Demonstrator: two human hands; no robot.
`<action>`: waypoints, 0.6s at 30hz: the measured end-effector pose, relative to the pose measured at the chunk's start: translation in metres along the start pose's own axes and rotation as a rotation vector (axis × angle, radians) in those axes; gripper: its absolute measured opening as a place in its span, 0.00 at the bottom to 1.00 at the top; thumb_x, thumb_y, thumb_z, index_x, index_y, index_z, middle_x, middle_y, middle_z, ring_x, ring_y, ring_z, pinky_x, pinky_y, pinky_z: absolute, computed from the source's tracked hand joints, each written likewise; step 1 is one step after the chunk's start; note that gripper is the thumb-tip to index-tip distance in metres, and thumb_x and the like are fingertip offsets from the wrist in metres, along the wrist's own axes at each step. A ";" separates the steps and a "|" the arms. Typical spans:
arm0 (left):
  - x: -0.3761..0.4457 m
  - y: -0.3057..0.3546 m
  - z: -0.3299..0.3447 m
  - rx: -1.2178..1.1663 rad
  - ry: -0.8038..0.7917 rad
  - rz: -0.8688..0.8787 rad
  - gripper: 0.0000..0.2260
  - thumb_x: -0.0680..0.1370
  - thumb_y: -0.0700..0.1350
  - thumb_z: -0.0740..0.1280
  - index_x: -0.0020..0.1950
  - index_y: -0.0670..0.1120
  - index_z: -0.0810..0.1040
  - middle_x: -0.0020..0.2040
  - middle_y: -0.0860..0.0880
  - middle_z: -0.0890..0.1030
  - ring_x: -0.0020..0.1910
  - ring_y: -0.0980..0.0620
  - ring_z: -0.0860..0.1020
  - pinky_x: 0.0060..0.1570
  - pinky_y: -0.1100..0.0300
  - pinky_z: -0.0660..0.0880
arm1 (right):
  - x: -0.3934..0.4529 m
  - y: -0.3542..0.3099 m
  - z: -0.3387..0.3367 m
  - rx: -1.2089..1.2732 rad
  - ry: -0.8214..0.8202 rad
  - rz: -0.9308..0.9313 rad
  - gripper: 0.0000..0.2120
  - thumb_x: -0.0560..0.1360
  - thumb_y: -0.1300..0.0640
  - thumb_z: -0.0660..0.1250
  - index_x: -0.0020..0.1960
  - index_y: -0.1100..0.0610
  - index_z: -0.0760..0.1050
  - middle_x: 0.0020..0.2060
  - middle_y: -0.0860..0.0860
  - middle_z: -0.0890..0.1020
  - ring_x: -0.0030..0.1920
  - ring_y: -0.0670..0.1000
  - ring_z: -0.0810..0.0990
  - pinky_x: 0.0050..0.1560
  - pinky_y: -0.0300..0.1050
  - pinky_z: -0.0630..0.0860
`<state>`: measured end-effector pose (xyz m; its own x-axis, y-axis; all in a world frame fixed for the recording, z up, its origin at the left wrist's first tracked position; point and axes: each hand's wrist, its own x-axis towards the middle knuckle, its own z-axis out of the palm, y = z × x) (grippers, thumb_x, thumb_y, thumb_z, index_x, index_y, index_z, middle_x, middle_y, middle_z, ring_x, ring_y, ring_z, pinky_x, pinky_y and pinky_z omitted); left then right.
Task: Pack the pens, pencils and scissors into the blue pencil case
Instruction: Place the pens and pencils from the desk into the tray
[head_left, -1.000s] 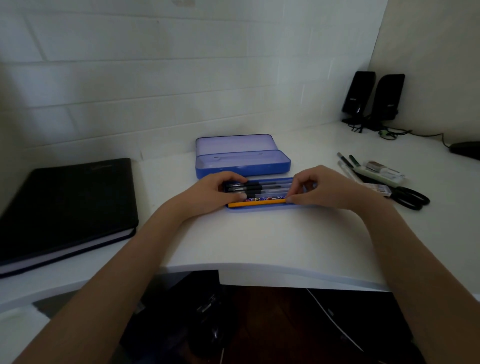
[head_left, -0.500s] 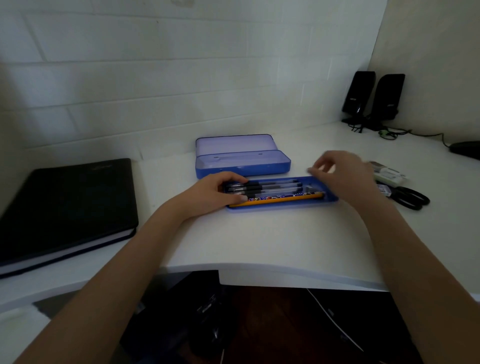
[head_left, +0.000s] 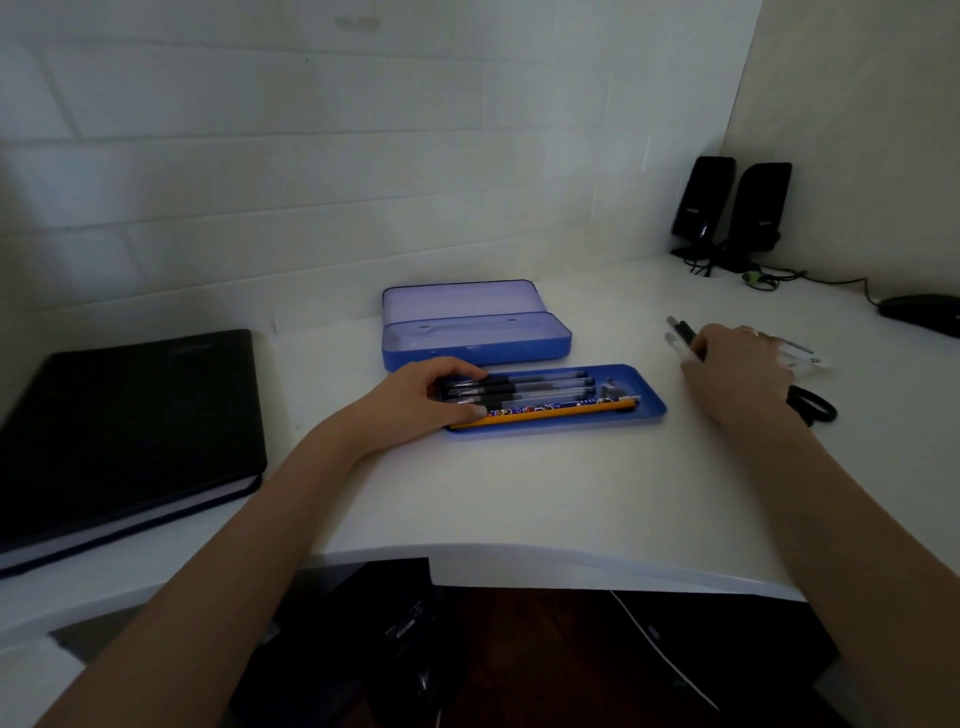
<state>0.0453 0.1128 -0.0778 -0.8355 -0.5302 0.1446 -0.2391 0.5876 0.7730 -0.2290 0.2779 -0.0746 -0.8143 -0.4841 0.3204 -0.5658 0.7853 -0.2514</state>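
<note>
The blue pencil case (head_left: 478, 345) stands open at the back of the white desk, lid up. In front of it lies its blue inner tray (head_left: 649, 408) with several black pens (head_left: 540, 387), a patterned pencil and a yellow pencil (head_left: 561, 412). My left hand (head_left: 421, 402) rests on the tray's left end, fingers on the pen caps. My right hand (head_left: 737, 371) is over loose pens (head_left: 680, 335) to the right of the tray, fingers curled on them. Black scissors (head_left: 813, 405) lie just beside that hand, partly hidden.
A thick black notebook (head_left: 119, 426) lies at the left. Two black speakers (head_left: 732, 208) with cables stand in the back right corner, a dark mouse (head_left: 922, 312) next to them. A white packaged item (head_left: 802, 356) lies behind my right hand. The desk's front edge curves close to me.
My right hand has left the tray and moved right to the loose pens near the scissors. My left hand has stayed on the tray's left end.
</note>
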 end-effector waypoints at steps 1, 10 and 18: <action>0.000 0.000 0.000 -0.002 -0.001 0.000 0.14 0.71 0.47 0.72 0.54 0.58 0.75 0.53 0.59 0.78 0.53 0.60 0.78 0.52 0.70 0.70 | 0.001 0.001 0.000 0.013 0.005 -0.009 0.10 0.76 0.59 0.60 0.56 0.58 0.74 0.53 0.60 0.75 0.56 0.62 0.73 0.56 0.60 0.73; 0.001 0.000 0.000 0.001 0.003 -0.002 0.15 0.71 0.47 0.72 0.55 0.57 0.75 0.52 0.60 0.78 0.50 0.63 0.77 0.47 0.77 0.71 | 0.005 0.047 -0.013 0.146 0.100 -0.131 0.13 0.76 0.67 0.59 0.55 0.60 0.78 0.53 0.62 0.77 0.52 0.62 0.76 0.53 0.54 0.75; -0.001 0.002 0.001 -0.012 0.003 -0.001 0.14 0.71 0.46 0.72 0.54 0.58 0.75 0.52 0.62 0.77 0.51 0.63 0.77 0.50 0.72 0.70 | -0.004 0.067 -0.022 0.129 0.056 -0.039 0.12 0.76 0.54 0.62 0.53 0.56 0.81 0.51 0.61 0.80 0.50 0.61 0.77 0.51 0.53 0.76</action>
<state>0.0453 0.1153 -0.0771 -0.8337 -0.5325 0.1463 -0.2334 0.5798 0.7806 -0.2607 0.3410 -0.0726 -0.7850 -0.4877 0.3820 -0.6115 0.7086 -0.3521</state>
